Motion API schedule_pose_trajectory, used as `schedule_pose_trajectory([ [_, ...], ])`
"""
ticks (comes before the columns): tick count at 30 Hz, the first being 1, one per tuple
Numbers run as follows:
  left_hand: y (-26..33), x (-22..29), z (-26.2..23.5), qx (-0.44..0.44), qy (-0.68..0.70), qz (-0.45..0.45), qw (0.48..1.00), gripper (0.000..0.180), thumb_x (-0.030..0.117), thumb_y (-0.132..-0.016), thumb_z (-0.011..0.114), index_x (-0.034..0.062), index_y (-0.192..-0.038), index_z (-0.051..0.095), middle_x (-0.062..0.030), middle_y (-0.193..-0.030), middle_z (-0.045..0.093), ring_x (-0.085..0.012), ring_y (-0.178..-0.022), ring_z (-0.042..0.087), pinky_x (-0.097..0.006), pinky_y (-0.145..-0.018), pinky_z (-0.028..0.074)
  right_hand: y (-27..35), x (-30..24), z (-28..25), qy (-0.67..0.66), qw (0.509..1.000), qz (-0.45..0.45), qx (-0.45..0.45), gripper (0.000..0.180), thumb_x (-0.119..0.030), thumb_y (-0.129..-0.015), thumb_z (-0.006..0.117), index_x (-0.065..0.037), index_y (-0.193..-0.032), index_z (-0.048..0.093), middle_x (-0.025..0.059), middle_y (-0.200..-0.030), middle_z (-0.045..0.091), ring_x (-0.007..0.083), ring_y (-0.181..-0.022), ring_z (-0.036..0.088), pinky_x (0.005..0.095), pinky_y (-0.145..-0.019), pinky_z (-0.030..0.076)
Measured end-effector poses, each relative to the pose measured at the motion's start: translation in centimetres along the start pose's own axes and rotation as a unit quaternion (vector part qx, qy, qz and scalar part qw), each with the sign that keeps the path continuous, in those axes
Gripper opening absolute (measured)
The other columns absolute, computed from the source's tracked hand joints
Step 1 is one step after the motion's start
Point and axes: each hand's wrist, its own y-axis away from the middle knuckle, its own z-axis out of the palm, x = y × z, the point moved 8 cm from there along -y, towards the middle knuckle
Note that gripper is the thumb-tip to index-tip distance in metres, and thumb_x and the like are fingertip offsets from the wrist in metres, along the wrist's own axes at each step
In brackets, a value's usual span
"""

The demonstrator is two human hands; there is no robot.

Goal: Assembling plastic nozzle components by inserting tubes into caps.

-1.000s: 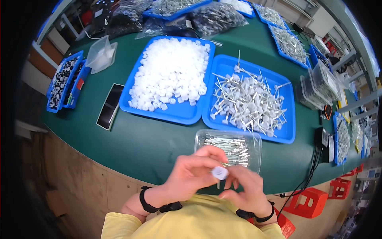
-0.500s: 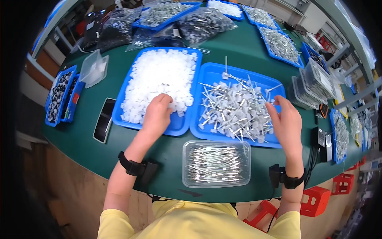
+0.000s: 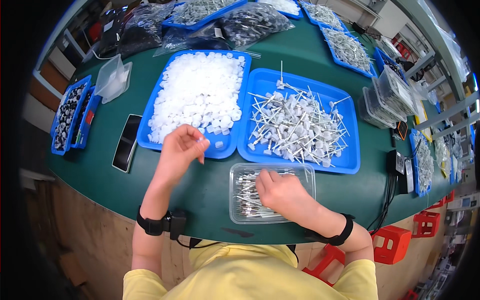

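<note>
Right now the left hand (image 3: pixel 182 150) pinches a small white cap (image 3: pixel 202 142) just above the cap tray's (image 3: pixel 150 142) near edge, while the right hand (image 3: pixel 282 192) — fingers loosely curled, grasping nothing I can tell — rests in the clear bin (image 3: pixel 240 212) of stemmed pieces (image 3: pixel 245 197), their long axes running left-right beneath it.

Single head-mounted fisheye view, looking steeply down from above the seated person onto the green table (image 3: pixel 210 190). Both forearms enter from the lower edge, close to the lens. Straight edges curve toward the rim, where distant shelving is probably too distorted to read.
</note>
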Motion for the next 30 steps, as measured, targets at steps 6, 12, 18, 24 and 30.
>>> schedule_pose_trajectory([
  [6, 4.3, -0.5, 0.0, -0.03, 0.117, -0.028, 0.992, 0.024, -0.003, -0.075, 0.061, -0.002, -0.099, 0.054, -0.0066, -0.076, 0.059, -0.0067, -0.05, 0.045, -0.018, -0.04, 0.031, 0.4, -0.4, 0.1, 0.033, 0.999, -0.019, -0.019, 0.009, -0.008, -0.057, 0.058, -0.005, -0.064, 0.054, 0.0016, -0.063, 0.043, 0.0099, -0.054, 0.05, 0.0218, -0.039, 0.038],
  [12, 6.9, -1.4, 0.8, -0.042, 0.189, -0.064, 0.979, 0.028, -0.002, -0.081, 0.055, -0.0045, -0.108, 0.056, -0.0116, -0.086, 0.061, -0.0102, -0.057, 0.051, -0.021, -0.051, 0.044, 0.9, 0.7, -0.9, -0.044, 0.999, 0.01, -0.016, 0.016, -0.003, -0.061, 0.057, -0.001, -0.075, 0.051, 0.007, -0.066, 0.048, 0.0147, -0.056, 0.055, 0.0269, -0.044, 0.043],
  [18, 8.9, -1.4, 1.3, -0.067, 0.234, -0.067, 0.968, 0.021, -0.001, -0.084, 0.052, -0.0057, -0.104, 0.055, -0.018, -0.091, 0.061, -0.015, -0.064, 0.058, -0.026, -0.059, 0.05, 2.0, 3.6, -2.5, -0.277, 0.947, 0.125, 0.101, 0.014, 0.004, -0.074, 0.055, 0.0, -0.085, 0.048, 0.013, -0.07, 0.058, 0.0182, -0.051, 0.057, 0.027, -0.044, 0.044],
  [24, 9.6, -1.4, 3.4, -0.118, 0.238, -0.066, 0.962, 0.018, -0.001, -0.08, 0.058, -0.0048, -0.097, 0.056, -0.0167, -0.088, 0.061, -0.0151, -0.064, 0.058, -0.026, -0.058, 0.05, 3.5, 6.2, -3.7, -0.638, 0.688, 0.274, 0.211, 0.007, -0.011, -0.091, 0.041, -0.004, -0.092, 0.041, 0.0152, -0.08, 0.061, 0.012, -0.052, 0.057, 0.0221, -0.041, 0.039],
  [30, 10.2, -1.1, 5.8, -0.169, 0.293, -0.089, 0.937, 0.018, 0.0, -0.081, 0.058, -0.0045, -0.099, 0.055, -0.0148, -0.089, 0.06, -0.0154, -0.075, 0.058, -0.027, -0.061, 0.049, 3.9, 6.2, -3.1, -0.8, 0.459, 0.264, 0.281, 0.02, -0.019, -0.094, 0.039, 0.0, -0.094, 0.047, 0.0156, -0.067, 0.059, 0.0105, -0.037, 0.044, 0.0188, -0.037, 0.032],
])
